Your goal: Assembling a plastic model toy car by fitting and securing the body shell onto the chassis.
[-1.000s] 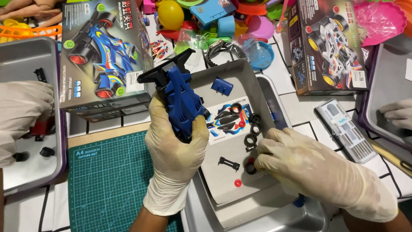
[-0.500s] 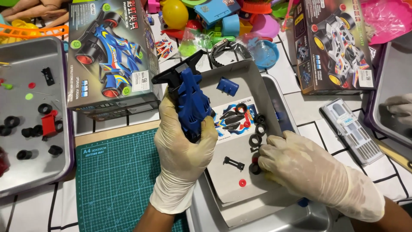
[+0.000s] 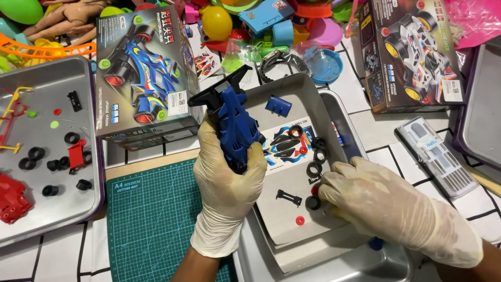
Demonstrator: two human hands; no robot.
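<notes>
Left hand (image 3: 229, 183) gloved, clamped round blue car body (image 3: 237, 128), held upright above grey lid (image 3: 292, 209); palm hides body's lower end. Right hand (image 3: 376, 201) gloved, fingertips down on small black wheel (image 3: 313, 202) on lid; grip itself hidden, cannot tell if pinched. Loose tyres (image 3: 314, 168) just beside

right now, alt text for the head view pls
A gloved left hand grips a blue toy car body while the gloved right hand reaches for small black tyres in a grey box lid.
</notes>
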